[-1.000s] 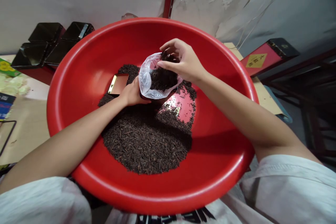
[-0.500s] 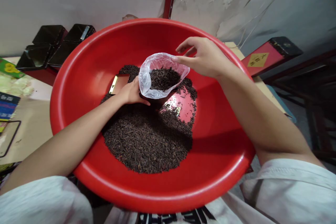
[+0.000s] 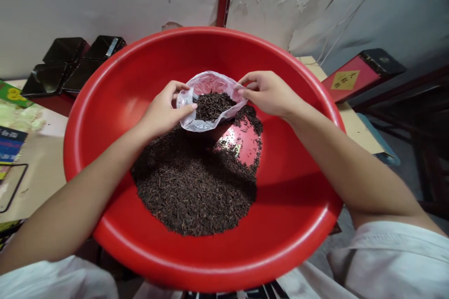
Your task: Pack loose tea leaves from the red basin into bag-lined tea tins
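A clear plastic bag (image 3: 201,124) filled with dark loose tea leaves (image 3: 213,105) stands in the middle of a large red basin (image 3: 294,243), its mouth spread wide. It appears to line a dark tin, mostly hidden below it. My left hand (image 3: 164,107) pinches the bag's left rim between thumb and fingers. On the opposite side my right hand (image 3: 264,91) grips the right rim with its fingertips. A broad heap of tea leaves (image 3: 199,191) covers the basin floor around the tin. To the right of the tin, a shiny pink surface (image 3: 247,140) shows among the leaves.
Several black-topped tins (image 3: 49,79) stand left of the basin. A pink tin with a yellow label (image 3: 358,77) lies at the right on the table. Printed packets (image 3: 12,145) lie at far left. A dark red strip (image 3: 224,2) leans on the peeling wall behind.
My left hand has risen from the tin's side to the bag's left rim. My right hand has lowered and closed on the right rim. The bag sits slightly further left.
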Demonstrator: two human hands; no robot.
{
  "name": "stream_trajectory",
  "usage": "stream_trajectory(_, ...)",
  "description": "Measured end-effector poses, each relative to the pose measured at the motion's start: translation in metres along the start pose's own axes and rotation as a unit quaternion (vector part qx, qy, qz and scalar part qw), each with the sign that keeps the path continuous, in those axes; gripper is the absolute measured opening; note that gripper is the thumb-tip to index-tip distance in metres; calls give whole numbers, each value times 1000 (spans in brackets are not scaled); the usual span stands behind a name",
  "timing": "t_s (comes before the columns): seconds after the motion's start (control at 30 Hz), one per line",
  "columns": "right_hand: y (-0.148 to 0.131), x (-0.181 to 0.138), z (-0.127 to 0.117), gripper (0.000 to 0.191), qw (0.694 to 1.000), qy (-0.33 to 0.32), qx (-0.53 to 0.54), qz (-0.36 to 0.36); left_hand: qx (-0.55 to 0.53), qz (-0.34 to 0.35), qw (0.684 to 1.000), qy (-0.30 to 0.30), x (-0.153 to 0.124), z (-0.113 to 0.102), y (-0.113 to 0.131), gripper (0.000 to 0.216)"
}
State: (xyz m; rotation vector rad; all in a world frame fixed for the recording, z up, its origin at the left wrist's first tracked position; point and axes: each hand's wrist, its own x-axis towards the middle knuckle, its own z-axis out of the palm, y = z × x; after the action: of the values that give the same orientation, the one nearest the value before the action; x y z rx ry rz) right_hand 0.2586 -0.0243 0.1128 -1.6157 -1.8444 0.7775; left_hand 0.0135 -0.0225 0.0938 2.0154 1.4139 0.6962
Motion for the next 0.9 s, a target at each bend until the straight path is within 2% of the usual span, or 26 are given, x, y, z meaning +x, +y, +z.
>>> stream_trajectory(0.13,-3,-5,-5,17,995,66,-4,-75,12,3,998,68,-5,-4,15,17)
stream_trajectory(0.27,-1,-2,-15,21,984,151,-49,-77,-118,28,967,224,-3,-9,21,16)
stream_trajectory(0.33,-1,0,-18,23,980,173,-63,-80,-169,41,945,278,0,-8,20,17)
stream_trajectory(0.4,-1,0,-17,22,973,197,-63,-100,-183,74,931,306,1,-6,17,18)
stream_trajectory(0.47,1,2,-15,18,969,214,-69,-103,-162,124,931,302,1,-5,13,19)
stream_trajectory(0.53,4,4,-15,13,973,199,-90,-78,-116,163,943,264,0,-6,8,18)
stream_trajectory(0.6,6,4,-15,8,973,174,-131,-73,-24,196,950,244,-2,-8,5,14)
stream_trajectory(0.63,6,3,-16,10,969,174,-153,-89,39,220,942,249,-4,-8,4,15)
stream_trajectory(0.7,3,-2,-16,20,949,193,-191,-157,173,286,905,261,-9,-7,6,35)
stream_trajectory(0.77,-2,-8,-14,31,929,177,-216,-244,259,336,878,221,-13,-4,9,51)
stream_trajectory(0.83,-6,-13,-11,37,913,100,-239,-314,282,345,882,152,-15,-1,12,45)
stream_trajectory(0.9,-6,-14,-7,32,900,22,-258,-351,288,357,880,122,-15,0,13,26)
